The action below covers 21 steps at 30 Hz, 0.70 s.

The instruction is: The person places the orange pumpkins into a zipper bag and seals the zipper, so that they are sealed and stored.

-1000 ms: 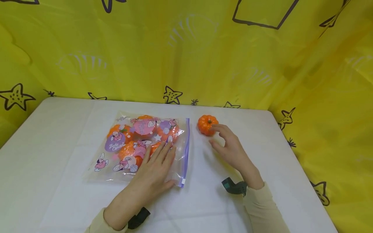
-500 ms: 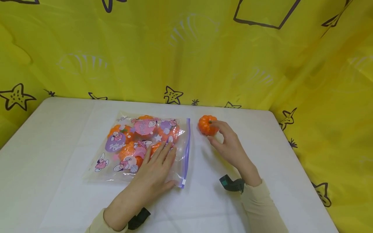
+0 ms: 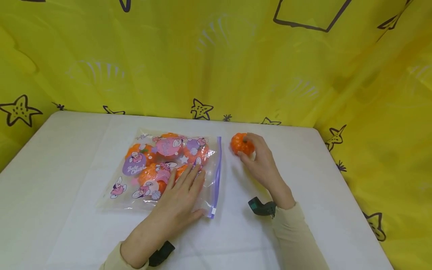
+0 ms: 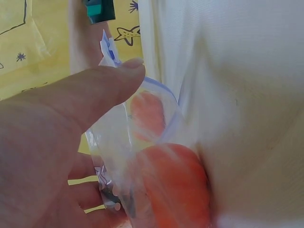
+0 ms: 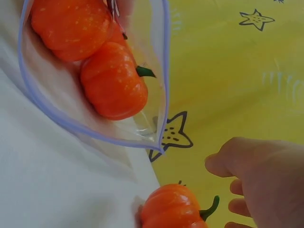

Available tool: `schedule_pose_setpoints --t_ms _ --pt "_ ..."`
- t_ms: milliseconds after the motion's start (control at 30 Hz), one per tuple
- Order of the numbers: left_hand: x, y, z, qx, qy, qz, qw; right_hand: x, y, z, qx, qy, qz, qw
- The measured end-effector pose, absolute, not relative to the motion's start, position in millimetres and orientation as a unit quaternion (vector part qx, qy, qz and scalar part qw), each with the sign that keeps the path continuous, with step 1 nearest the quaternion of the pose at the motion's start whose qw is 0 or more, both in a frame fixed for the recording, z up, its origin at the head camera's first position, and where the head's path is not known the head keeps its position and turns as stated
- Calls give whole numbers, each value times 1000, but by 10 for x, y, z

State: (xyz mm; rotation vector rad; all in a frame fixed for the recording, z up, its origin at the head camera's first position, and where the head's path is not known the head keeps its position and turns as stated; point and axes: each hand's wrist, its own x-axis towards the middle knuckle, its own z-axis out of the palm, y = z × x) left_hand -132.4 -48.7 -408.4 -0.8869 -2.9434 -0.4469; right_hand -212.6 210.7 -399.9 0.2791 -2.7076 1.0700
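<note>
A clear zip bag [image 3: 116, 200] printed with pink and purple cartoon characters lies flat, with several orange toy pumpkins [image 5: 114, 80] inside. Its purple zip edge [image 3: 217, 176] faces right, and the mouth gapes in the right wrist view. My left hand [image 3: 177, 202] rests on the bag's top, fingers straight and the thumb [image 4: 109, 85] beside the zip edge. Right of the bag, one loose toy pumpkin [image 3: 238, 144] with a green stem sits on the table. Around it hovers my right hand [image 3: 264, 165], thumb and fingers spread; the right wrist view shows a gap to the pumpkin.
A white cloth covers the table [image 3: 77, 157]. Behind and to the right hangs a yellow curtain [image 3: 162, 75] with starfish and shell drawings. Dark wrist devices [image 3: 261, 207] sit on both wrists.
My right hand has moved left and slightly away from me, bringing thumb and fingers further over the loose pumpkin. The left hand and the bag have stayed put.
</note>
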Motion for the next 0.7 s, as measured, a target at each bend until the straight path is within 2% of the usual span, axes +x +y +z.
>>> schedule_pose_setpoints --t_ms 167,367,533,700 --pt "-1323 -491 -4077 -286 -948 -139 21 -2191 2085 -4078 83 -930 344 101" --pt "-1315 -483 -4080 -285 -948 -139 18 -2207 2042 -4155 91 -949 296 65" --pt "-1311 -478 -4073 -282 -949 -140 11 -2206 2040 -4191 117 -955 253 96" --pt "-1315 -474 -4068 -280 -949 -142 7 -2183 2035 -4172 91 -958 252 103"
